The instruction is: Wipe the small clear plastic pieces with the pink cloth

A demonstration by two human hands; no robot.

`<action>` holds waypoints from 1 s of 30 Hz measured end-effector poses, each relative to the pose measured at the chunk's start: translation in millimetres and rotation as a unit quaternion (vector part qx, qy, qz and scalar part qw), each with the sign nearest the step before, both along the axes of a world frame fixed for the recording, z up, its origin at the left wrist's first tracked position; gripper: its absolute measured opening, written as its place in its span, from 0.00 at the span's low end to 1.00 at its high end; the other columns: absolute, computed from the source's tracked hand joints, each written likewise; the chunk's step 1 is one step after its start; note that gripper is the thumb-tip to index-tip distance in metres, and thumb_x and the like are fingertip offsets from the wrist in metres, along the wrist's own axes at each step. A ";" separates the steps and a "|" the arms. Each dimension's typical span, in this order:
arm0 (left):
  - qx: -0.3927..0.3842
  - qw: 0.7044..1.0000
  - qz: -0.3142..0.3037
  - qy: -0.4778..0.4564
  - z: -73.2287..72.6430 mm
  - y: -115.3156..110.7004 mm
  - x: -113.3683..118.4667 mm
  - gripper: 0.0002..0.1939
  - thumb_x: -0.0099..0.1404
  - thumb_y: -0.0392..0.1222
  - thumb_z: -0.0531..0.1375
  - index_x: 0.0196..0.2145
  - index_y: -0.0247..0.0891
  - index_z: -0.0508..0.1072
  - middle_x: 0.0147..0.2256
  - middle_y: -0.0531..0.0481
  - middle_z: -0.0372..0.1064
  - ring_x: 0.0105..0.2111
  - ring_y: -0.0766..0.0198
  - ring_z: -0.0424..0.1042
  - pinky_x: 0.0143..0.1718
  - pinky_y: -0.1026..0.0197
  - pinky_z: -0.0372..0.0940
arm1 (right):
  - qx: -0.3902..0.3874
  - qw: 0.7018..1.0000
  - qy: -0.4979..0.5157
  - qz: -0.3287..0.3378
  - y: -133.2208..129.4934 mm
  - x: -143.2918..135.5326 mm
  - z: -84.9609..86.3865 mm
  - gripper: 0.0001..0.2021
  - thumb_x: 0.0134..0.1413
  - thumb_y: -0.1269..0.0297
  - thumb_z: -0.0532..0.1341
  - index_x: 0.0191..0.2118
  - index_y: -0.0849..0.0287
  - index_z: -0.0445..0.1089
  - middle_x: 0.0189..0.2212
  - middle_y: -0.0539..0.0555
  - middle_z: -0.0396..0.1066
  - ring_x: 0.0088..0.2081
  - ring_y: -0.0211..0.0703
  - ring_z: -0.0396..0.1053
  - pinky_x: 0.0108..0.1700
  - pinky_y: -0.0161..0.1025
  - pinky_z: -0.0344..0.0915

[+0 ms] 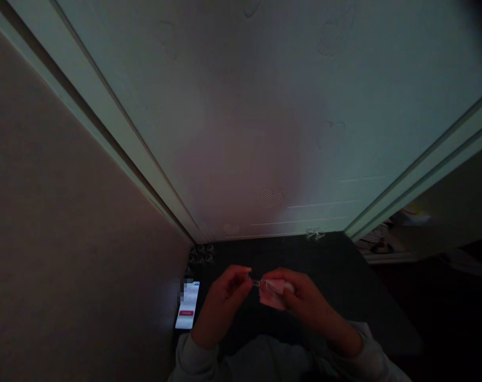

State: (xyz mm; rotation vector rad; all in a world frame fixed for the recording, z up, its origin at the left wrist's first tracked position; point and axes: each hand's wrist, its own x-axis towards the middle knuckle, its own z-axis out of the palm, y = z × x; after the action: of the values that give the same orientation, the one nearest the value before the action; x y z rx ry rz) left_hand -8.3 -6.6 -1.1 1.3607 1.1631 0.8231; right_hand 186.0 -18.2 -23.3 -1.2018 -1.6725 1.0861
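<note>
From where I'm standing in this dim corner, I'm seeing a person working with both bare hands close together above a dark bench (pixel 260 254). The left hand (pixel 224 300) is bringing thumb and forefinger together on a small clear piece (pixel 255 283), which is bridging the narrow space between the two hands. The right hand (pixel 302 294) is curling closed around a piece of pink material (pixel 271 294) (cloth or paper, I'm not able to tell in this light), its fingers gripping the far side while a corner is hanging out below. The pink piece is sitting just to the right of the clear one, in front of the person's body. Pale sleeves (pixel 196 356) are covering both forearms. Near the left hand, a phone (pixel 187 306) is lying on the bench beside the brown wall (pixel 73 228), its lit screen showing a red bar toward the bottom. Beyond it, a cluster of small clear round items (pixel 201 253) is resting in the back left corner, and another clear group (pixel 315 233) is standing at the back toward the right. Behind everything, a pale panel (pixel 233 106) is rising, a striped heart (pixel 271 198) showing low on it. Off to the right, jumbled items (pixel 384 237) are filling a shadowy opening.
</note>
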 end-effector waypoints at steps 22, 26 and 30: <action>0.017 1.000 -0.008 -0.016 -0.1 -4.4 -1.2 0.10 0.59 0.39 0.61 0.40 0.40 0.73 0.34 0.51 0.71 0.36 0.61 0.70 0.39 0.61 0.64 | -0.130 0.983 0.129 -0.008 4.6 -2.5 -5.1 0.09 0.48 0.61 0.59 0.32 0.59 0.74 0.26 0.51 0.73 0.27 0.40 0.69 0.27 0.33 0.66; 0.028 0.999 -0.005 -0.022 -1.2 -4.6 -1.4 0.10 0.58 0.38 0.62 0.39 0.39 0.73 0.35 0.50 0.71 0.37 0.60 0.70 0.40 0.61 0.64 | -0.160 0.973 0.166 -0.002 7.4 -2.3 -4.8 0.08 0.44 0.62 0.62 0.30 0.60 0.73 0.24 0.50 0.72 0.27 0.40 0.69 0.29 0.34 0.65; 0.030 0.999 -0.009 -0.026 -2.7 -3.7 -0.8 0.09 0.58 0.38 0.62 0.38 0.39 0.73 0.35 0.49 0.71 0.37 0.60 0.70 0.41 0.61 0.64 | -0.169 0.967 0.189 -0.002 7.1 -2.0 -8.1 0.08 0.42 0.63 0.62 0.30 0.60 0.73 0.24 0.50 0.71 0.26 0.39 0.68 0.27 0.33 0.62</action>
State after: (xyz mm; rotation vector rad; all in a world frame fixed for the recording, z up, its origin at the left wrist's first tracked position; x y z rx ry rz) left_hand -9.1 -10.3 -3.8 1.3883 1.0930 0.8818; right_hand 184.0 -11.1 -31.4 -1.1135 -1.2227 1.5350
